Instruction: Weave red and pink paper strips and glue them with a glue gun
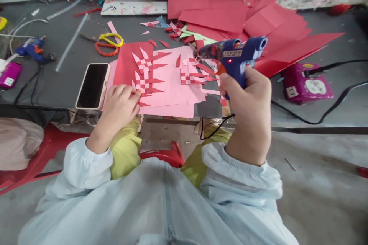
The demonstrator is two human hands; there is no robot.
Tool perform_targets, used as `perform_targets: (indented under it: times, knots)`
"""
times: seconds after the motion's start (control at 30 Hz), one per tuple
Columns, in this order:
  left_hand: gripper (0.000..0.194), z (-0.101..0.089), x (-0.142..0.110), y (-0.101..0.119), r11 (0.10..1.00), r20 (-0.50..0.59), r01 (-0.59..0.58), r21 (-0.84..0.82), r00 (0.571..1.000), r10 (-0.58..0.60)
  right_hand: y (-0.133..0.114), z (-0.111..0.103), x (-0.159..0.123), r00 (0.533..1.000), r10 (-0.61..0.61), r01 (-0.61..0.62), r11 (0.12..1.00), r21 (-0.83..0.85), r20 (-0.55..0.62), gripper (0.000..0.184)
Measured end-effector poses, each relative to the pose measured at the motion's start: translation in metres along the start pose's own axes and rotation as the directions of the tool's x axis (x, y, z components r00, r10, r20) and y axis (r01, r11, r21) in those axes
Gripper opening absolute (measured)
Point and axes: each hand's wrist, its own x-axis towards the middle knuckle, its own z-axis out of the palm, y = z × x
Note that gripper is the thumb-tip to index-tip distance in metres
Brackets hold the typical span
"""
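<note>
My right hand (247, 95) is wrapped round the handle of a blue hot glue gun (234, 53), whose red light is lit. The gun's nozzle points left, over a small woven red-and-pink paper piece (188, 77) on pink paper sheets (169, 97). At the near edge of the sheets, my left hand (122, 99) has its fingertips closed on the lower end of another woven paper piece (142, 83) with pointed strips. A similar woven piece (143, 64) lies just above it. Beneath them shows a red sheet (126, 59).
A phone (93, 86) and scissors (109, 44) lie left of the paper. Red sheets (212, 19) are heaped at the back, beside paper scraps. A second glue gun (34, 48) and clear glue sticks (71, 42) are farther left. A purple box (307, 83) with a black cable stands right.
</note>
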Motion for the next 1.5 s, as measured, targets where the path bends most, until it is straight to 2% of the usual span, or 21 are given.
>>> perform_targets:
  times: [0.23,0.53,0.73,0.97,1.23,1.37,1.5]
  knots:
    - [0.033,-0.001,0.002,0.002,0.999,0.003,0.017,-0.029,1.0,-0.017,-0.001,0.0,0.001,1.0,-0.014,0.014,1.0,-0.001,0.003,0.021]
    - [0.037,0.001,0.004,0.003,0.983,-0.015,0.181,-0.033,0.983,-0.181,-0.001,-0.001,0.001,1.0,-0.02,0.02,1.0,-0.013,0.003,0.02]
    - [0.035,0.005,0.011,-0.005,0.982,-0.018,0.171,-0.083,0.985,-0.173,0.0,-0.003,0.002,0.999,-0.023,0.024,0.999,-0.035,0.033,0.019]
    - [0.03,0.0,0.023,-0.009,0.961,0.031,0.199,-0.191,0.98,-0.197,0.006,-0.005,0.004,0.999,-0.026,0.026,1.0,-0.007,0.042,0.021]
    - [0.033,0.002,0.019,-0.019,0.92,0.023,0.129,-0.371,0.991,-0.13,0.003,-0.011,0.005,0.999,-0.048,0.047,0.999,0.024,0.006,0.024]
    - [0.034,0.006,0.018,-0.026,0.915,0.001,0.111,-0.388,0.993,-0.12,0.004,-0.013,0.005,0.998,-0.061,0.06,0.998,0.027,0.002,0.027]
    - [0.036,0.006,0.017,-0.03,0.936,-0.035,0.099,-0.337,0.992,-0.118,0.005,-0.015,0.005,0.998,-0.067,0.067,0.998,0.019,0.004,0.028]
